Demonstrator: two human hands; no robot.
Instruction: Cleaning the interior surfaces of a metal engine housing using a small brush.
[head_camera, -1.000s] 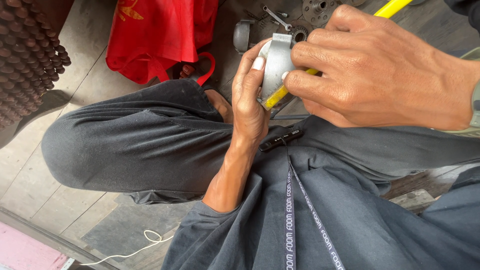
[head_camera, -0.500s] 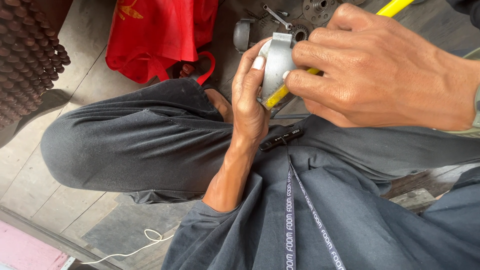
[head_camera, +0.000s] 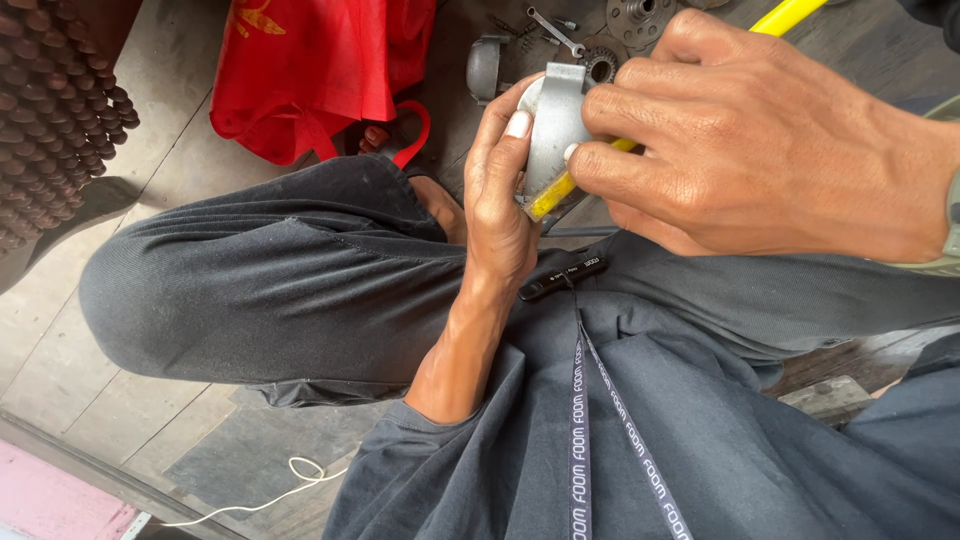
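Grey cast-metal housing (head_camera: 556, 125) sits above the lap, gripped by both hands: left hand (head_camera: 497, 205) curls around its side, right hand (head_camera: 765, 140) pinches it and a yellow-handled tool (head_camera: 552, 194).

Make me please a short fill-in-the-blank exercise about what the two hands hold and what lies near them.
1. The left hand and right hand both hold a grey ____ part.
2. The tool pressed against that part has a ____ handle.
3. The bag on the floor is ____.

Missing words: metal; yellow; red
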